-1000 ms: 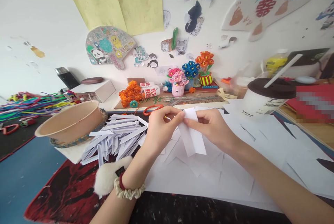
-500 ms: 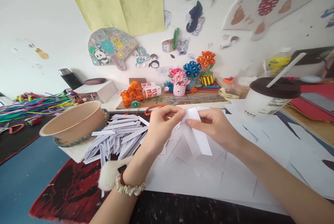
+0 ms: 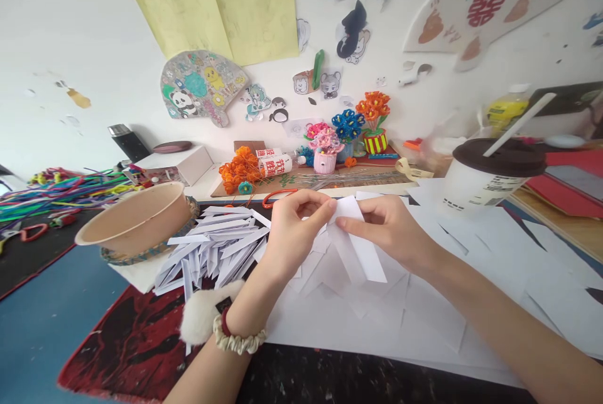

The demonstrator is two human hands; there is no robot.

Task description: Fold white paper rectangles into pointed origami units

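Note:
A white paper strip (image 3: 365, 252), creased along its length, is held up between both hands over the table. My left hand (image 3: 301, 222) pinches its upper left edge between thumb and fingers. Thumb and fingers of my right hand (image 3: 393, 228) are closed on its right side, just below the top. Beneath lie white paper sheets (image 3: 330, 322) and loose paper pieces (image 3: 313, 266). Left of my left hand is a heap of folded paper strips (image 3: 219, 244). A fluffy white thing (image 3: 200, 316) rests by my left wrist, which wears a scrunchie (image 3: 239, 340).
A beige bowl (image 3: 136, 218) stands at the left, and a lidded cup with a straw (image 3: 490, 171) at the right. Orange-handled scissors (image 3: 277, 198) lie behind the heap. Along the back are orange flowers (image 3: 242, 168), a pink flower pot (image 3: 325, 162) and a striped pot (image 3: 375, 141).
The view has shifted very slightly. Both hands keep the same grip on the paper strip, with hardly any movement.

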